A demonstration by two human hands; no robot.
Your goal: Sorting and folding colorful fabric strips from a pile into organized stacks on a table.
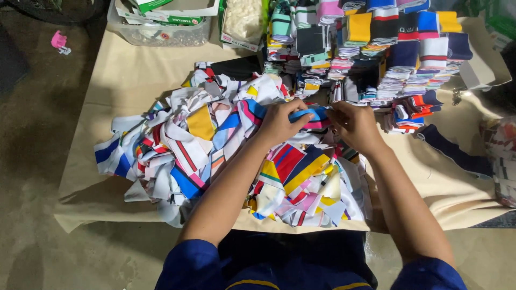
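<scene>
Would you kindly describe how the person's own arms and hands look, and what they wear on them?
Both forearms are bare from above the elbow down. The left hand and right hand wear no gloves; no rings or watch are visible. Short dark blue sleeves cover the upper arms, each with a thin yellow stripe near the hem.

Blue strip point(312, 114): soft knit cloth, matt. Loose heap of striped collar pieces point(215, 156): same ribbed knit, matt. Folded stacks point(376, 48): knit cloth, smooth-faced. Desk point(134, 80) cover: beige woven cloth, matt, creased. Bin point(161, 32): clear plastic, slightly glossy. Floor point(32, 161): rough, dull concrete.
</scene>
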